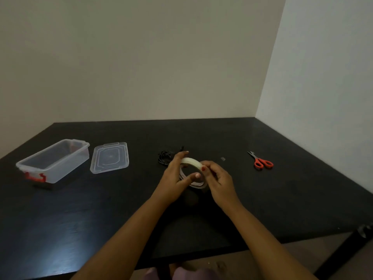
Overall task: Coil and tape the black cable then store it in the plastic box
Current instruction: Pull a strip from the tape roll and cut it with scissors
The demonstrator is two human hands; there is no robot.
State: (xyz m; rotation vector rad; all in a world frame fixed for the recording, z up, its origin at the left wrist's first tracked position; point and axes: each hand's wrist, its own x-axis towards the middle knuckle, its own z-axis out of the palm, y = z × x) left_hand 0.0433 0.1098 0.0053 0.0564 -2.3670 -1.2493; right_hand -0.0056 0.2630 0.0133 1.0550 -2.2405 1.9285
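A roll of clear tape (191,161) is held above the middle of the black table (282,199). My left hand (175,178) grips the roll, thumb across its opening and fingers behind it. My right hand (217,176) pinches the roll's right rim with thumb and fingers. The black cable (164,157) lies coiled on the table just behind my left hand, partly hidden by it. The clear plastic box (52,160) with red latches stands open at the far left, its clear lid (110,157) lying flat beside it.
Red-handled scissors (261,161) lie on the table to the right. A small pale scrap (222,158) sits between the hands and the scissors. Walls close off the table at the back and right. The table's front edge runs near my body.
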